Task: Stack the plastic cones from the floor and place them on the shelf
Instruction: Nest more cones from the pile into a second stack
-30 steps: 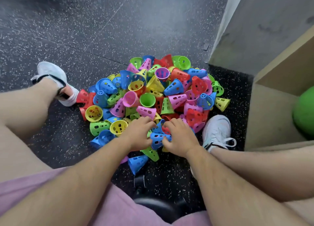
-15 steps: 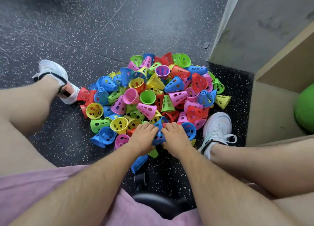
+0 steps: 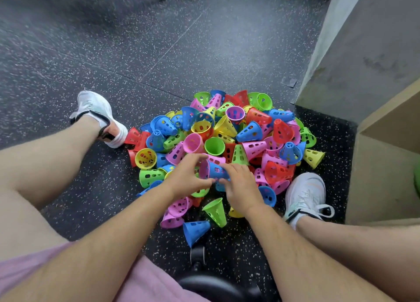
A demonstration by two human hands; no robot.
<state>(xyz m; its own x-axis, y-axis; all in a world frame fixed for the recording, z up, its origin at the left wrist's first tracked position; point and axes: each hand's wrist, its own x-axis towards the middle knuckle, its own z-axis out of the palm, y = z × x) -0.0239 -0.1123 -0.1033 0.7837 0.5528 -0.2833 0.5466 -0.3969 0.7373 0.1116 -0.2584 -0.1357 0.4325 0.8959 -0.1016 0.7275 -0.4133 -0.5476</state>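
A blue cone [image 3: 217, 171] is being held just above the near edge of the pile of cones [image 3: 227, 140], which is being left heaped on the dark speckled floor [image 3: 159, 40] between a left shoe [image 3: 97, 113] and a right shoe [image 3: 304, 192]. The blue cone is being gripped by the right hand [image 3: 243, 188], whose fingers are being curled over it from the right. A pink cone [image 3: 203, 168] is being pinched at its wide rim by the left hand [image 3: 189, 176], with the thumb below and the fingers arched over the top. The two cones are being pressed together, touching. How far one is seated in the other cannot be told, since the spot is blurred. Nearer the person, a loose green cone [image 3: 214, 210], a loose blue cone [image 3: 195, 230] and two loose pink cones [image 3: 175, 212] are being left lying on their sides apart from the heap. At the right edge, a beige shelf [image 3: 384, 170] is being shown just beside the right shoe, with part of a green ball [image 3: 417, 181] being kept in its compartment.
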